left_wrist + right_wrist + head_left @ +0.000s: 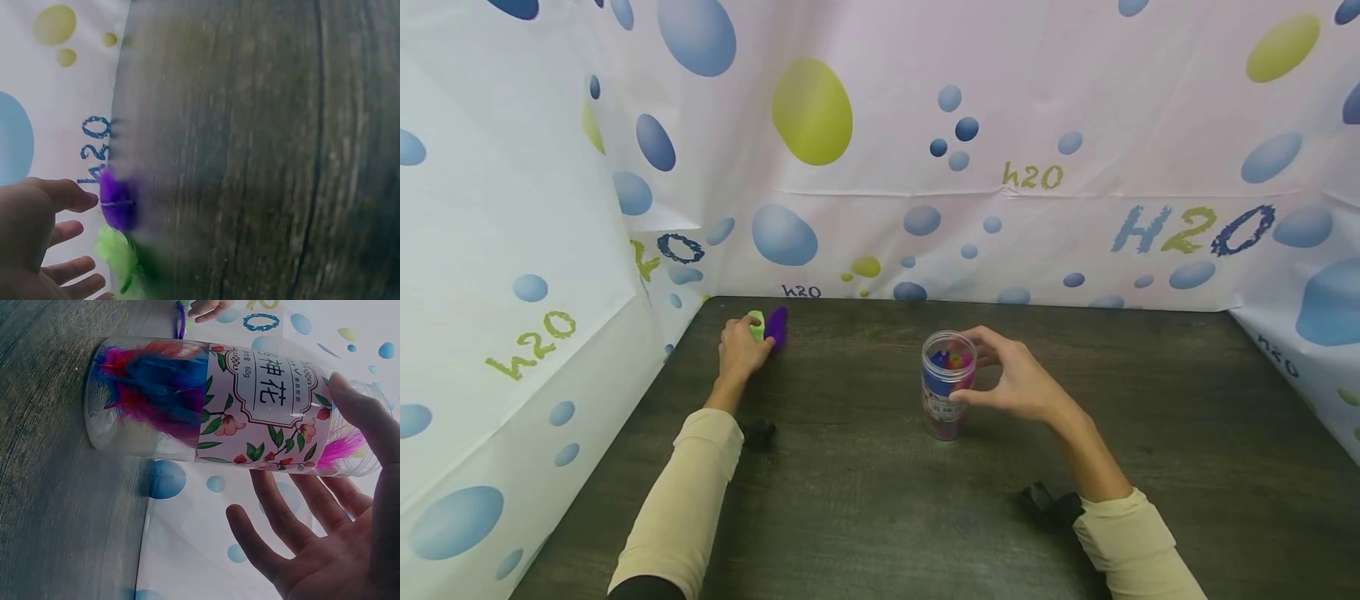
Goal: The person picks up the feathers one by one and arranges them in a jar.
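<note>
A clear plastic jar (942,408) stands upright on the dark wooden table, with a floral label (262,406) and colourful feathers (150,387) inside. My right hand (1018,383) holds it from the right, thumb on the near side of the label and several fingers reaching behind; the little finger stays off it. At the table's far left, my left hand (743,346) reaches over a purple feather (777,328) and a light green feather (757,323). Its thumb tip is at the purple one; the other fingers are spread beside the green one. Firm contact there cannot be told.
White sheeting (880,225) printed with blue and green spots rises behind the table and along both sides. The dark tabletop (850,500) stretches between the arms. Small black devices (1048,504) sit by the wrists.
</note>
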Demonstrator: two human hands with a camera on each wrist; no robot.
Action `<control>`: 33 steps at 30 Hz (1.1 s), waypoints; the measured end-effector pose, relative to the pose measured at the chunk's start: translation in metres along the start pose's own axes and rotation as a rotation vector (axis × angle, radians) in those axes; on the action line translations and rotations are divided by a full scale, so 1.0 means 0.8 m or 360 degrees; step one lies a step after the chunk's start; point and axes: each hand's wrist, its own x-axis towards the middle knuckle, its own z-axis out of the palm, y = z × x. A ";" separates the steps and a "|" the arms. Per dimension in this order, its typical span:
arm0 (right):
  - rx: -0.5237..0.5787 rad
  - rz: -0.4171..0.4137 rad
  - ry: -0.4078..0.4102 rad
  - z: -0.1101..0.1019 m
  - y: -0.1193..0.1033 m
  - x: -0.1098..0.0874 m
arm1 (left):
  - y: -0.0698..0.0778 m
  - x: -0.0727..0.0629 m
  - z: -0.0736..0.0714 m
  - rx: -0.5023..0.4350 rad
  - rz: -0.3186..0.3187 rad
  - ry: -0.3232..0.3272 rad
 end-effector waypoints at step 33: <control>-0.0005 -0.0007 -0.0001 0.000 0.000 0.000 | -0.015 0.014 -0.011 -0.0348 -0.0143 -0.0118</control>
